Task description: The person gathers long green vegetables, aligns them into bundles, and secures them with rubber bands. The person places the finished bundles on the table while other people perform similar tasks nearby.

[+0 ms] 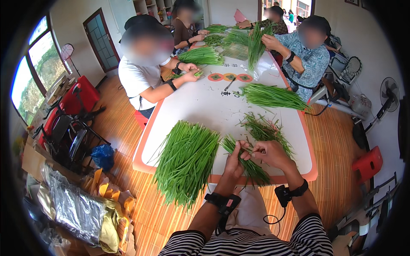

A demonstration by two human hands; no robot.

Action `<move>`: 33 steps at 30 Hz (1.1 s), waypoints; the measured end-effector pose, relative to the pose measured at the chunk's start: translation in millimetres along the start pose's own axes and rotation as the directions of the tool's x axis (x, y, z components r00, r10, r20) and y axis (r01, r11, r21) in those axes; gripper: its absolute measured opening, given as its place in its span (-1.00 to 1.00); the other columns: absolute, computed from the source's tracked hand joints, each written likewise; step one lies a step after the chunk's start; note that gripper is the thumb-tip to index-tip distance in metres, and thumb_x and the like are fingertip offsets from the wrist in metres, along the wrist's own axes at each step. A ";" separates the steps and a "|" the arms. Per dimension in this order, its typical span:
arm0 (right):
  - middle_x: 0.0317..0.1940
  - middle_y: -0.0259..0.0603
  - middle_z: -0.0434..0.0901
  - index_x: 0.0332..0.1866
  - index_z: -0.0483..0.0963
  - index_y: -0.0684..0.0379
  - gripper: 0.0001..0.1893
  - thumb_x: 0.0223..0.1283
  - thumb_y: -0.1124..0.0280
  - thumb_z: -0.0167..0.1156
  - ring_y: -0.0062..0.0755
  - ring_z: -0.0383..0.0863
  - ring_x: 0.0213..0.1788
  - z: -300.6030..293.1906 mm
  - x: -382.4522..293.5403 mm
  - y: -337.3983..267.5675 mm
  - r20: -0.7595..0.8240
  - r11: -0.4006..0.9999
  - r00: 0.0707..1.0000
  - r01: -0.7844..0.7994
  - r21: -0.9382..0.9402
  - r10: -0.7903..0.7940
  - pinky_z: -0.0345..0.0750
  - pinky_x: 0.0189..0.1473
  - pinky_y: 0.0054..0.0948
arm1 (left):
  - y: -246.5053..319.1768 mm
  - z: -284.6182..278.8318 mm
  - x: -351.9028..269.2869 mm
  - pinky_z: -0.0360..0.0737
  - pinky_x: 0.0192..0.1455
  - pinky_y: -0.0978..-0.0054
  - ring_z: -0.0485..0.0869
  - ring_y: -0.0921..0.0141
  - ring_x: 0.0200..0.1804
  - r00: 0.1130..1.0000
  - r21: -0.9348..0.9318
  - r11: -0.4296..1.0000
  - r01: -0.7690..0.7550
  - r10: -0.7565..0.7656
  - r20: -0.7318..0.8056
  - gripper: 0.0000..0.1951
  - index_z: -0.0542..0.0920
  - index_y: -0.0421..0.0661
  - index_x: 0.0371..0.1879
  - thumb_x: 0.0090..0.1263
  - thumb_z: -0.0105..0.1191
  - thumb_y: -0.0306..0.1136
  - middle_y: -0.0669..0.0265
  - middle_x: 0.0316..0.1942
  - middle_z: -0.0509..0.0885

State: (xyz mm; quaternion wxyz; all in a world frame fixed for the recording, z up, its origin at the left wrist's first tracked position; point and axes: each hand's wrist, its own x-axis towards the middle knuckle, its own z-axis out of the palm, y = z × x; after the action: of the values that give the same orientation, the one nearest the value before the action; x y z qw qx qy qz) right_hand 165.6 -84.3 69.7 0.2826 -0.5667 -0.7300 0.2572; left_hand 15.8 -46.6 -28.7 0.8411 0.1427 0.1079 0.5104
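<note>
My left hand (236,161) holds a small bundle of green garlic chives (253,169) at the table's near edge, its pale ends pointing away from me. Close beside it on the right, my right hand (267,153) pinches thin brownish stalk pieces between thumb and fingers. A large pile of chives (192,153) lies left of my hands and hangs over the front edge. Beyond my right hand is a loose, tangled heap of chive scraps (264,128). Both my wrists wear black straps with small devices.
The white table (179,105) has an orange rim. Co-workers sit at both sides and the far end, handling chives. Another chive bundle (275,97) lies at the right edge, another (201,56) at far left. A black-handled tool (229,84) lies mid-table.
</note>
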 end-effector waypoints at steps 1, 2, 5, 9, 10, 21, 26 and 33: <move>-0.54 -0.23 0.64 -0.37 0.57 0.20 -0.84 0.01 0.33 0.27 -0.43 0.61 -0.57 -1.7 1.9 0.0 0.011 0.997 0.998 -0.064 0.038 0.063 0.51 -0.43 -0.47 | -0.7 -1.0 1.1 0.34 -0.38 0.63 0.30 0.60 -0.45 1.000 -0.014 1.000 0.001 0.000 0.003 -0.79 0.46 -0.07 -0.18 0.45 -0.05 -0.18 0.38 -0.18 0.49; -0.53 -0.21 0.64 -0.37 0.57 0.19 -0.84 0.01 0.34 0.27 -0.39 0.62 -0.54 -4.2 5.4 -0.2 0.026 0.989 0.992 -0.128 0.075 0.126 0.52 -0.41 -0.47 | -1.1 -2.0 2.5 0.34 -0.38 0.63 0.31 0.59 -0.43 1.000 -0.029 1.000 0.001 -0.001 0.006 -0.79 0.45 -0.06 -0.21 0.46 -0.07 -0.17 0.38 -0.19 0.49; -0.50 -0.21 0.65 -0.35 0.58 0.17 -0.83 -0.01 0.32 0.30 -0.31 0.64 -0.44 -9.5 12.4 18.1 -0.120 0.986 0.979 -0.162 0.030 0.165 0.52 -0.36 -0.44 | -1.3 -1.3 -1.4 0.38 -0.33 0.60 0.39 0.54 -0.32 0.999 -0.035 0.999 0.023 -0.022 0.026 -0.79 0.44 -0.03 -0.25 0.48 -0.11 -0.15 0.38 -0.15 0.50; -0.49 -0.27 0.62 -0.30 0.55 0.15 -0.75 -0.09 0.29 0.36 -0.31 0.63 -0.40 -5.7 33.4 65.5 -0.375 0.959 0.924 -0.169 -0.225 0.075 0.51 -0.34 -0.35 | -0.1 2.8 0.2 0.46 -0.13 0.48 0.50 0.47 -0.07 0.998 -0.110 0.992 0.064 -0.061 0.029 -0.80 0.45 0.01 -0.24 0.47 -0.11 -0.14 0.39 0.02 0.52; -0.49 -0.27 0.61 -0.29 0.54 0.15 -0.73 -0.11 0.29 0.36 -0.30 0.62 -0.40 -4.0 37.0 70.8 -0.395 0.947 0.914 -0.200 -0.249 0.089 0.51 -0.34 -0.34 | 1.2 6.9 -1.3 0.47 -0.06 0.44 0.52 0.45 0.00 0.997 -0.134 0.988 0.074 -0.073 0.008 -0.80 0.46 0.02 -0.25 0.47 -0.11 -0.14 0.40 0.06 0.52; -0.49 -0.28 0.64 -0.35 0.55 0.11 -0.79 -0.13 0.32 0.34 -0.23 0.64 -0.39 -4.3 32.2 71.8 -0.337 0.908 0.923 -0.291 -0.301 0.184 0.52 -0.32 -0.30 | 3.7 0.8 0.9 0.47 -0.05 0.41 0.49 0.48 -0.24 0.994 -0.174 0.983 0.063 -0.045 0.104 -0.82 0.47 0.05 -0.23 0.48 -0.13 -0.15 0.47 -0.31 0.51; -0.46 -0.28 0.62 -0.35 0.56 0.09 -0.84 -0.09 0.36 0.30 -0.24 0.63 -0.38 -6.7 38.4 66.4 -0.410 0.928 0.908 -0.222 -0.299 0.085 0.52 -0.31 -0.30 | 4.6 -2.9 0.6 0.39 -0.31 0.60 0.37 0.60 -0.46 0.991 -0.209 0.974 0.084 -0.060 0.118 -0.82 0.47 0.03 -0.16 0.50 -0.16 -0.18 0.46 -0.30 0.50; -0.39 -0.28 0.54 -0.34 0.58 0.06 -0.85 -0.07 0.34 0.31 -0.21 0.59 -0.37 15.3 70.1 69.3 -0.478 0.907 0.868 -0.089 -0.411 -0.132 0.52 -0.29 -0.27 | 7.1 -2.4 1.1 0.25 -0.46 0.65 0.22 0.61 -0.58 0.989 -0.180 0.981 0.071 -0.046 0.141 -0.81 0.44 0.02 -0.10 0.50 -0.15 -0.17 0.45 -0.35 0.44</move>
State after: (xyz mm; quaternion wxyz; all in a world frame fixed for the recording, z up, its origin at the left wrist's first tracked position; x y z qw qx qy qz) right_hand 188.2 -1.3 19.2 0.3345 -0.6523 -0.6773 -0.0630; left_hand 9.6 -42.2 -28.5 0.8708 0.0953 0.0067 0.4823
